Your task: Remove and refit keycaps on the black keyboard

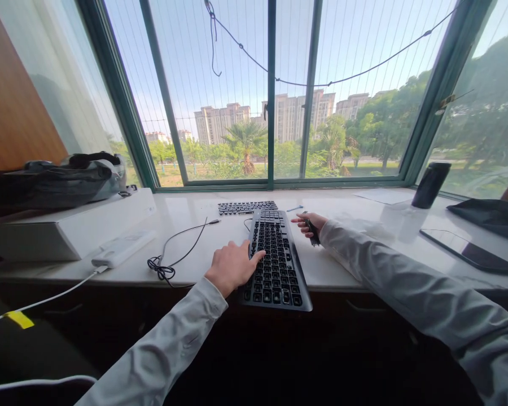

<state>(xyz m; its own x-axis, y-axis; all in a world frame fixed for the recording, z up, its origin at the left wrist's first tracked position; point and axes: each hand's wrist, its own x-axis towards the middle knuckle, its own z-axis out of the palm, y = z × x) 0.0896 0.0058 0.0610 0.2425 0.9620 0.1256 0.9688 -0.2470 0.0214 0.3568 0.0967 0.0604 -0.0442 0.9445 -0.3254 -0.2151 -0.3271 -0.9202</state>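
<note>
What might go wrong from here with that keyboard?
The black keyboard juts past the front edge of the white counter, so it might tip if the left hand lifts away. Its far end sits close to the rows of black keys; a push could disturb them. The right hand might drop its small dark object.

The single view looks forward and down from head height, close behind the white desktop [190,210]. The window [271,101] spans the frame's upper half.

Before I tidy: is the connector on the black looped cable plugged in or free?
Free: the connector lies on the white tabletop, nothing attached. The other end of the black cable is hidden; cannot tell there.
</note>
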